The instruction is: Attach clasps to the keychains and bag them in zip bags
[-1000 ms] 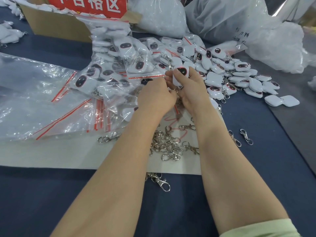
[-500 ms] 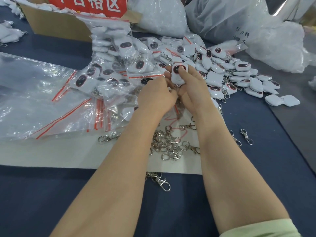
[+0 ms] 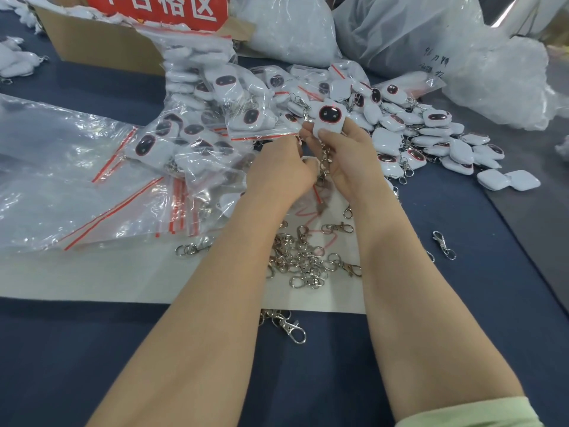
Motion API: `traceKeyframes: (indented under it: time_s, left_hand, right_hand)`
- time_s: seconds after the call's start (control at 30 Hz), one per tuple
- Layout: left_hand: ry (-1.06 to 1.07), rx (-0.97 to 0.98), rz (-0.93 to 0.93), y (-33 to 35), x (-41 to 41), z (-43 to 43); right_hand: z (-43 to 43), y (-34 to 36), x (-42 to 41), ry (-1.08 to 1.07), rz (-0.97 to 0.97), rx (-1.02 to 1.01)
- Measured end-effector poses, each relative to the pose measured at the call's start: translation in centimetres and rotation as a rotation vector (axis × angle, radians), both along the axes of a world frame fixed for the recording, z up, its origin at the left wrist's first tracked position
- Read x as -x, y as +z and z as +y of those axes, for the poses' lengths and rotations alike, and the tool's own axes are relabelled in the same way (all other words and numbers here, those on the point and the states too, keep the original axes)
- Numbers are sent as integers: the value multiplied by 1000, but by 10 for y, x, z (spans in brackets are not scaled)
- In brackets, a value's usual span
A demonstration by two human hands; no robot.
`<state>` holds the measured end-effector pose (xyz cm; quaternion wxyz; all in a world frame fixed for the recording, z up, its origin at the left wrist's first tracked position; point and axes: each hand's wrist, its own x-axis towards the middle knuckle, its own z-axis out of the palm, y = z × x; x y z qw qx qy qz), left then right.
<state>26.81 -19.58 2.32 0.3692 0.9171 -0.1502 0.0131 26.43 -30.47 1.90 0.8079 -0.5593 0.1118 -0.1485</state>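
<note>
A keychain [image 3: 328, 120] is gripped by the right hand [image 3: 351, 161], seemingly so its dangling clasp [image 3: 323, 166] can be reached; what is held by the curled left hand [image 3: 278, 172] cannot be told.

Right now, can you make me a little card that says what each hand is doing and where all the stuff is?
Right hand: holds a white keychain, dark face showing
Clasp: hangs below that keychain, between the hands
Left hand: fingers curled beside the clasp; what it pinches is hidden
Loose clasps: heap on the white sheet
Loose keychains: pile on the right
Bagged keychains: pile on the left
</note>
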Motion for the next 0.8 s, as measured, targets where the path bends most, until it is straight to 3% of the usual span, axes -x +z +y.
traceKeyframes:
  time_s: [0.07, 0.23, 0.37, 0.5, 0.6, 0.7, 0.8]
  left_hand:
    - [3, 52, 37, 3, -2, 2]
    - [45, 197, 63, 15, -5, 8]
    - [91, 301, 31, 25, -5, 13]
    - [127, 304, -61, 32, -5, 17]
    - [134, 294, -91, 34, -6, 19]
    - [98, 278, -101, 36, -5, 18]
    - [78, 278, -104, 40, -4, 17]
  right_hand:
    - [0, 5, -1, -36, 26, 116]
    - [2, 22, -1, -111, 117, 667]
    - [7, 31, 3, 92, 207, 544]
    - [6, 35, 9, 269, 271, 834]
    - [6, 31, 9, 428, 274, 897]
    - [8, 25, 6, 418, 242, 990]
    - [12, 22, 4, 365, 135, 716]
